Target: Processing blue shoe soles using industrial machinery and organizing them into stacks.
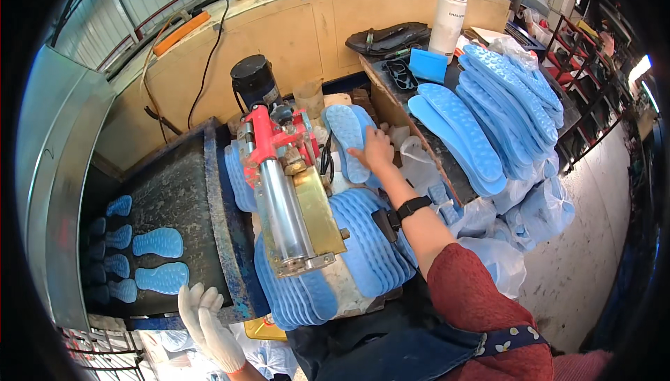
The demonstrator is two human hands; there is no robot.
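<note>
My left hand (209,322), in a white glove, hovers by the near edge of a dark conveyor belt (199,220). Its fingers are loosely stretched with nothing in them. On the belt beside it lies a small blue insole piece (162,278), with another piece (158,243) beyond. My bare right hand (375,151) reaches past a roller machine (286,199) and grips the right edge of a blue insole (347,133), thumb on top; another lies beneath it. Between my arms, overlapping rows of blue insoles (366,241) fan out on both sides of the machine's front.
To the right, a dark table (387,74) bears large stacks of blue insoles (509,109), a white bottle (448,21), glasses (401,74) and a blue box (428,65). Plastic bags (495,255) crowd its side. A metal hood (59,172) stands left of the belt.
</note>
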